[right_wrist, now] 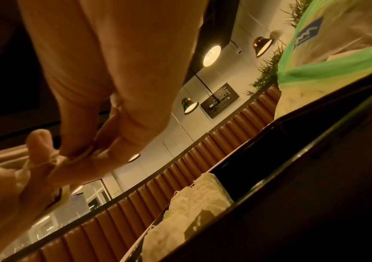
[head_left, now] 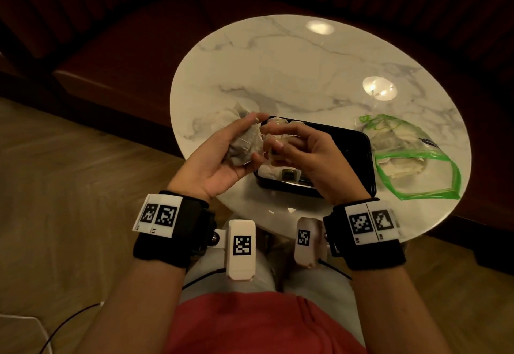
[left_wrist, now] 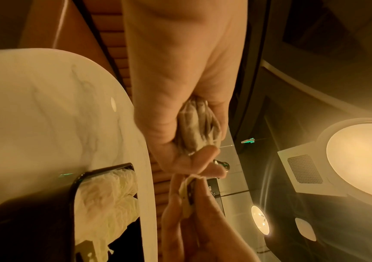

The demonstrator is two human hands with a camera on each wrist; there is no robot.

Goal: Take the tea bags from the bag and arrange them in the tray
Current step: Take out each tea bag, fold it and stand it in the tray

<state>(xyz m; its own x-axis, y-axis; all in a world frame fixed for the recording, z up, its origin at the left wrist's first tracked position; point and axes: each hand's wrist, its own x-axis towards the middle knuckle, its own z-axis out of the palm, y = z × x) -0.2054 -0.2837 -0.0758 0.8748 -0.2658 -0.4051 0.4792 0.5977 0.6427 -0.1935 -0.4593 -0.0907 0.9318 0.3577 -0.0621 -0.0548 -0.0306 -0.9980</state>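
Note:
My left hand [head_left: 236, 145] grips a bunch of pale tea bags [head_left: 244, 145] above the left end of the black tray [head_left: 358, 159]; the same bunch [left_wrist: 198, 127] shows between its palm and fingers in the left wrist view. My right hand [head_left: 283, 142] pinches one tea bag with its string and tag [right_wrist: 57, 196] right beside the bunch. Several tea bags [right_wrist: 194, 200] lie in the tray's left end. The clear bag with green edges [head_left: 417, 164] lies open to the right of the tray, with tea bags inside.
A round white marble table [head_left: 306, 70] holds everything; its near edge is just under my wrists. A loose tea bag [head_left: 230, 114] lies on the table left of the tray. A padded brown bench [right_wrist: 180, 177] curves behind, and wooden floor [head_left: 69, 187] is at the left.

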